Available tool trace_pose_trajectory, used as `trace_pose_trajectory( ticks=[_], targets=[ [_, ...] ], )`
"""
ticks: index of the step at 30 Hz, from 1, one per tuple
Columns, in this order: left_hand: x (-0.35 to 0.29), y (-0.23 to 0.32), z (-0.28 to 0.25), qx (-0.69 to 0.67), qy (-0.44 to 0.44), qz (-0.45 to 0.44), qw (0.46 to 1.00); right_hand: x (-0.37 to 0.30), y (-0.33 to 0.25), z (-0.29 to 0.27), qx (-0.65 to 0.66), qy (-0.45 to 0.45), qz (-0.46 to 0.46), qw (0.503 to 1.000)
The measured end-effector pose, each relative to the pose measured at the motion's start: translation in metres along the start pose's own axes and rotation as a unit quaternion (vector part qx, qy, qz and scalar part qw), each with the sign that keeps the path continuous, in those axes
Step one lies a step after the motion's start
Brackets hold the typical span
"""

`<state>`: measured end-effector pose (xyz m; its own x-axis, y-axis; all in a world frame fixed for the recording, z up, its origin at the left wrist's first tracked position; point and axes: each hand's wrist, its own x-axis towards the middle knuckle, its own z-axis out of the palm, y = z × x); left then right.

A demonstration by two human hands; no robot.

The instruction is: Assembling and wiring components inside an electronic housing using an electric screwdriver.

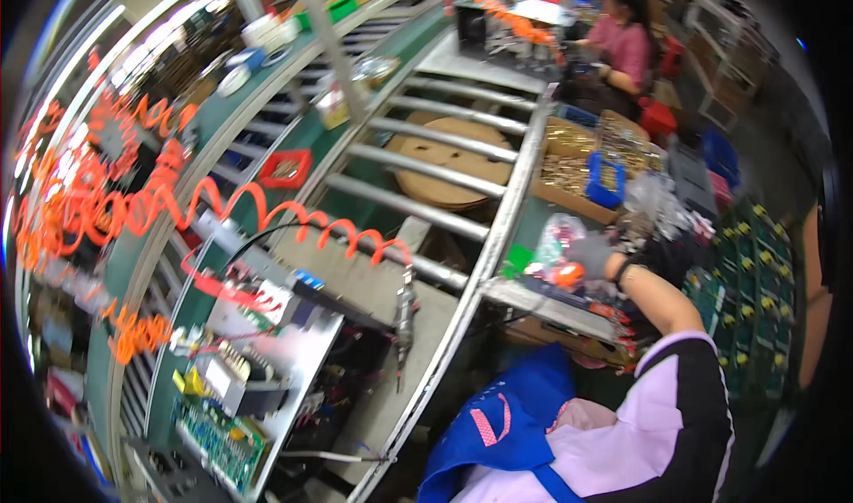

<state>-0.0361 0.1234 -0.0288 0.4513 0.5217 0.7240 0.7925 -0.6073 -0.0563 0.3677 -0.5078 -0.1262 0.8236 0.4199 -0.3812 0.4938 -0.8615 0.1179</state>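
My right arm reaches out to a cluttered side bench, and my right hand (591, 256) wears a grey glove there. It is down among small parts, next to a clear plastic bag (562, 234) and a round orange thing (568, 275). Its fingers are blurred and partly hidden, so I cannot make out a grip. My left hand is out of sight. To the left, an open electronic unit (306, 347) with a metal chassis and a green circuit board (222, 441) sits on the line. Beside it, a power screwdriver (405, 316) hangs from a coiled orange hose (258, 203).
A roller conveyor (426, 154) runs away from me. Cardboard boxes of brass-coloured parts (569, 161) and a blue bin (606, 180) stand on the side bench. Green circuit boards (746, 290) are racked at right. Another person (620, 45) sits at the far end. A red tray (285, 169) holds small parts.
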Motion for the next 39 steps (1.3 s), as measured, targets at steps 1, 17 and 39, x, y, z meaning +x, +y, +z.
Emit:
trace_pose_trajectory(
  ticks=[1, 17, 39],
  targets=[
    [-0.002, -0.007, 0.001, -0.033, -0.050, -0.046, 0.997, -0.009, 0.017, 0.009, 0.031, 0.073, -0.043, 0.996],
    [-0.053, -0.160, 0.135, 0.089, -0.395, 0.087, 0.910, -0.098, -0.118, 0.080, 0.166, 0.398, 0.153, 0.889],
    [-0.041, -0.177, 0.189, 0.106, -0.289, 0.152, 0.939, -0.411, -0.236, 0.590, 0.309, -0.081, 0.605, 0.729]
  ],
)
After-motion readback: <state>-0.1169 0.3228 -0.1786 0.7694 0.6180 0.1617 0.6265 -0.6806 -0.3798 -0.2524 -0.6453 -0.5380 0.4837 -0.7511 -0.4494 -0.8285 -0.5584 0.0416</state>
